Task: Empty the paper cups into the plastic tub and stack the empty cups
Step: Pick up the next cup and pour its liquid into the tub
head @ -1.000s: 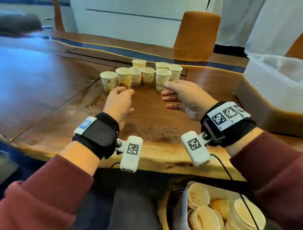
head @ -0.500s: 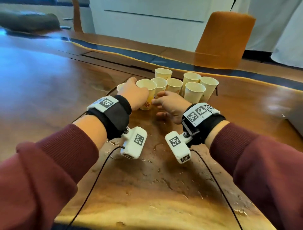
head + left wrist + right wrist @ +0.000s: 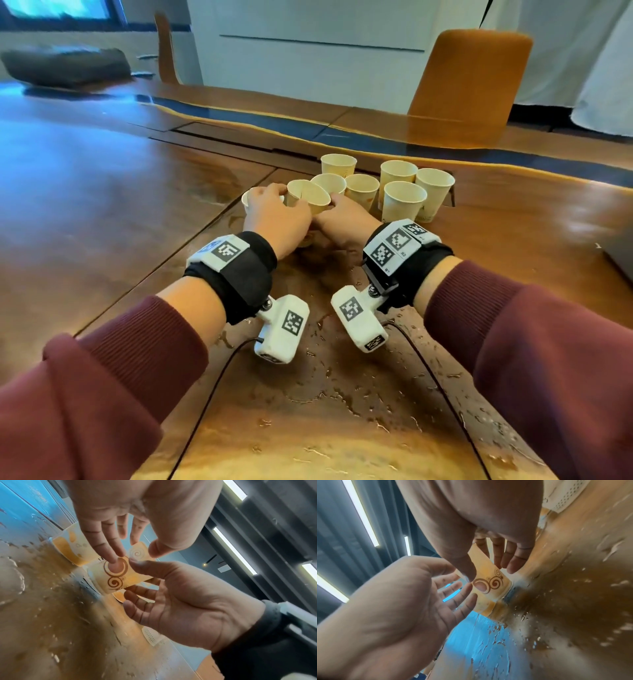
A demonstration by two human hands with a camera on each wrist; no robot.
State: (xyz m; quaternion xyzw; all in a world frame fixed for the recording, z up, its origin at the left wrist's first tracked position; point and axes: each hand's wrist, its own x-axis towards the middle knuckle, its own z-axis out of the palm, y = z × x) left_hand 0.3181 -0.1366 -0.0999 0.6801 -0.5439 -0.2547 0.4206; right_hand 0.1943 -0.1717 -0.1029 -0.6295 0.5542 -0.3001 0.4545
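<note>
A paper cup (image 3: 308, 202) with brown swirls stands tilted at the front left of the cup group, its base near the table. My left hand (image 3: 274, 216) holds it from the left: thumb near the rim, fingers (image 3: 115, 559) on and behind the wall. My right hand (image 3: 342, 219) grips the same cup (image 3: 489, 586) from the right, its thumb (image 3: 467, 573) on the printed side and fingers (image 3: 510, 562) on the far side. Several more paper cups (image 3: 404, 198) stand upright behind and to the right. The plastic tub is out of view.
Another cup (image 3: 245, 202) peeks out behind my left hand. The wooden table (image 3: 102, 205) is wet with droplets (image 3: 342, 404) in front of me. An orange chair (image 3: 469, 85) stands beyond the far edge. Wrist-camera cables (image 3: 212, 383) trail toward me.
Both hands moved forward to the cups. The left hand took hold of the front-left cup, then the right hand closed in on the same cup, which now tilts.
</note>
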